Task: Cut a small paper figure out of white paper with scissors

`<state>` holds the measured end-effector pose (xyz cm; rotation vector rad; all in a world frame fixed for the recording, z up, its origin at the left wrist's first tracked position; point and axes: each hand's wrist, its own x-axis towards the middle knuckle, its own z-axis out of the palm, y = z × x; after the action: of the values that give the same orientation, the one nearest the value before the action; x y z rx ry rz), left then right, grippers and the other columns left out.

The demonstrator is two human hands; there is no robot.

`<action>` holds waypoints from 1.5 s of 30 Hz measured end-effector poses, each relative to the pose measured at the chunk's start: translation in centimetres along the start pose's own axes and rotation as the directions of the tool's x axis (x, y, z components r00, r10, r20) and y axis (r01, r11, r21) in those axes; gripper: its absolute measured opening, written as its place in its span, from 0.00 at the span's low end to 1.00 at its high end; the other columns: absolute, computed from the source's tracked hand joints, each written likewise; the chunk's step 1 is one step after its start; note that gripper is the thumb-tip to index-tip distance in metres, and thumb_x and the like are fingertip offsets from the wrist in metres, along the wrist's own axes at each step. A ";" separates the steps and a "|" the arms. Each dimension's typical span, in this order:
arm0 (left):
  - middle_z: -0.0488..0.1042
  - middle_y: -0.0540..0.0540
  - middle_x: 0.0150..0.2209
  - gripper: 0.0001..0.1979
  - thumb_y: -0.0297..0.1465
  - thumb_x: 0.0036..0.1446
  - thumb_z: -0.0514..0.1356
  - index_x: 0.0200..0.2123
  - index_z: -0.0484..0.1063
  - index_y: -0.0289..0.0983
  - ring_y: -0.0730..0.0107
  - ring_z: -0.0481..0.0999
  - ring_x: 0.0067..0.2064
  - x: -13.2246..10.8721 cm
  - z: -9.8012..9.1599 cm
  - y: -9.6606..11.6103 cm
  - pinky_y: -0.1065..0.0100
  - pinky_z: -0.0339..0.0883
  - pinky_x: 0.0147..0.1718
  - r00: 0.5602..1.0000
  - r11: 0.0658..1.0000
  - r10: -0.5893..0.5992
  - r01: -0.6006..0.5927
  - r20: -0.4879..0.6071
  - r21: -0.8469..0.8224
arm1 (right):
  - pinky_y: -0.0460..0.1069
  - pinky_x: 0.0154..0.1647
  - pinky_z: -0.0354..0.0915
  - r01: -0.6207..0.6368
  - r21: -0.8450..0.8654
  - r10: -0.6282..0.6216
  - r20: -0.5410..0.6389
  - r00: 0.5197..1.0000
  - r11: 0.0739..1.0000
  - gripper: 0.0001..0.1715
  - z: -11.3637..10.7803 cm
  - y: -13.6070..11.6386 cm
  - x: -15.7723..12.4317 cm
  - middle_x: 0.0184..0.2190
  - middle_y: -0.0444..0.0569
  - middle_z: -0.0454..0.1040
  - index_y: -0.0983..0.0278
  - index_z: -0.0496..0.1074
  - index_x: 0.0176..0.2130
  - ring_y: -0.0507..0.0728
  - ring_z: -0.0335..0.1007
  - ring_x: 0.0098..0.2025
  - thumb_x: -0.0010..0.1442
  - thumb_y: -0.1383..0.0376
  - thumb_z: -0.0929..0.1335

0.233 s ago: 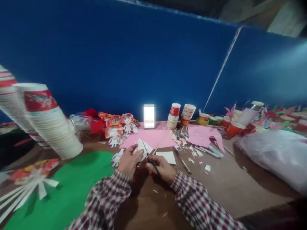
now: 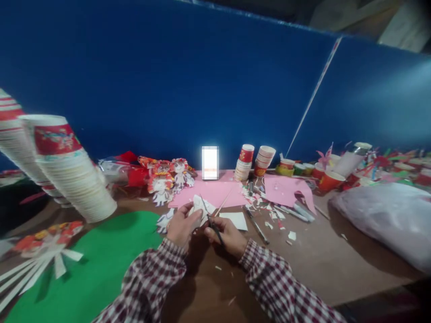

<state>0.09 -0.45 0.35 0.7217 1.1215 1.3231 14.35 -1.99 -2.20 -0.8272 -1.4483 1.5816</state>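
Observation:
In the head view my left hand (image 2: 181, 225) pinches a piece of white paper (image 2: 198, 204) between thumb and fingers, above the table. My right hand (image 2: 229, 235) is closed on dark scissors (image 2: 217, 230), whose blades point up and away at the paper's right side. Whether the blades are cutting I cannot tell. Just left of my left hand lies a white paper cut-out figure (image 2: 164, 221). A blank white paper (image 2: 235, 221) rests on the table right behind my right hand.
Pink paper (image 2: 208, 195) lies beyond my hands, with paper scraps and a pen (image 2: 257, 226) to the right. Tall paper-cup stacks (image 2: 76, 179) lean at left over green paper (image 2: 124, 237). Decorated figures (image 2: 161, 188) stand behind; a plastic bag (image 2: 380, 215) sits at right.
The white paper's upper edge has shifted slightly in my left hand. Both hands keep nearly the same place; the whole view has moved a very little.

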 end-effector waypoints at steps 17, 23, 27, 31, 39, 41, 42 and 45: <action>0.77 0.46 0.32 0.28 0.33 0.37 0.71 0.43 0.67 0.34 0.73 0.76 0.28 0.7 -0.6 -1.0 0.72 0.70 0.27 0.996 0.996 0.087 -0.087 0.003 0.022 | 0.42 0.22 0.52 -0.010 -0.010 0.010 0.008 1.000 1.000 0.22 0.0 -0.6 -0.2 0.20 0.41 0.64 0.68 0.71 0.32 0.47 0.55 0.21 0.49 0.52 0.74; 0.76 0.49 0.26 0.29 0.31 0.35 0.71 0.42 0.66 0.33 0.75 0.73 0.22 0.6 -0.9 -0.2 0.75 0.66 0.20 0.997 0.998 0.055 -0.056 0.047 0.016 | 0.42 0.21 0.51 0.002 -0.025 -0.001 0.048 0.999 1.000 0.24 -0.4 -0.2 -0.1 0.20 0.40 0.63 0.68 0.73 0.34 0.47 0.54 0.21 0.50 0.50 0.72; 0.76 0.49 0.24 0.29 0.30 0.35 0.71 0.43 0.67 0.32 0.75 0.71 0.17 0.7 -1.3 0.6 0.74 0.64 0.15 0.997 0.995 0.009 -0.017 0.082 0.099 | 0.42 0.19 0.50 -0.024 -0.039 0.027 0.076 0.997 0.999 0.25 -0.5 -0.3 -0.2 0.19 0.40 0.62 0.69 0.73 0.34 0.46 0.54 0.20 0.50 0.49 0.73; 0.76 0.48 0.24 0.28 0.29 0.35 0.71 0.43 0.67 0.32 0.74 0.71 0.18 0.7 -1.2 0.8 0.73 0.65 0.15 0.997 0.992 -0.001 -0.008 0.075 0.123 | 0.42 0.18 0.49 -0.037 -0.038 0.039 0.063 0.997 0.999 0.24 -0.5 -0.5 -0.4 0.17 0.39 0.62 0.69 0.72 0.34 0.46 0.53 0.19 0.50 0.50 0.73; 0.78 0.47 0.28 0.26 0.30 0.36 0.71 0.41 0.68 0.33 0.72 0.75 0.22 0.5 -1.3 0.9 0.71 0.69 0.20 0.991 0.987 0.085 -0.098 0.098 0.127 | 0.43 0.24 0.54 0.005 -0.045 -0.002 0.063 0.998 0.999 0.24 -0.6 -0.1 -0.2 0.23 0.42 0.67 0.69 0.74 0.36 0.48 0.58 0.24 0.49 0.51 0.73; 0.78 0.47 0.28 0.25 0.30 0.37 0.70 0.41 0.68 0.33 0.71 0.75 0.23 0.5 -1.3 0.9 0.71 0.70 0.21 0.990 0.982 0.099 -0.113 0.098 0.150 | 0.43 0.24 0.55 0.010 -0.052 -0.007 0.058 0.998 0.999 0.25 -0.6 -0.1 -0.2 0.23 0.43 0.68 0.69 0.74 0.36 0.48 0.58 0.24 0.49 0.51 0.73; 0.78 0.47 0.29 0.25 0.30 0.37 0.70 0.41 0.68 0.33 0.71 0.75 0.23 0.5 -1.4 0.9 0.71 0.70 0.21 0.990 0.981 0.099 -0.114 0.097 0.159 | 0.43 0.23 0.54 0.009 -0.054 -0.005 0.060 0.998 0.998 0.24 -0.6 -0.1 -0.2 0.23 0.43 0.67 0.69 0.74 0.36 0.48 0.57 0.24 0.49 0.51 0.73; 0.78 0.46 0.29 0.26 0.29 0.36 0.71 0.41 0.68 0.33 0.71 0.76 0.23 0.5 -1.3 0.9 0.71 0.70 0.21 0.991 0.983 0.081 -0.096 0.103 0.157 | 0.42 0.20 0.51 -0.010 -0.056 0.014 0.060 0.998 0.998 0.24 -0.6 -0.2 -0.3 0.20 0.41 0.64 0.69 0.73 0.34 0.47 0.55 0.21 0.50 0.50 0.73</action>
<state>-1.55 -0.04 0.64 0.9543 1.1388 1.2677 15.05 -1.95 -2.12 -0.8284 -1.5392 1.5930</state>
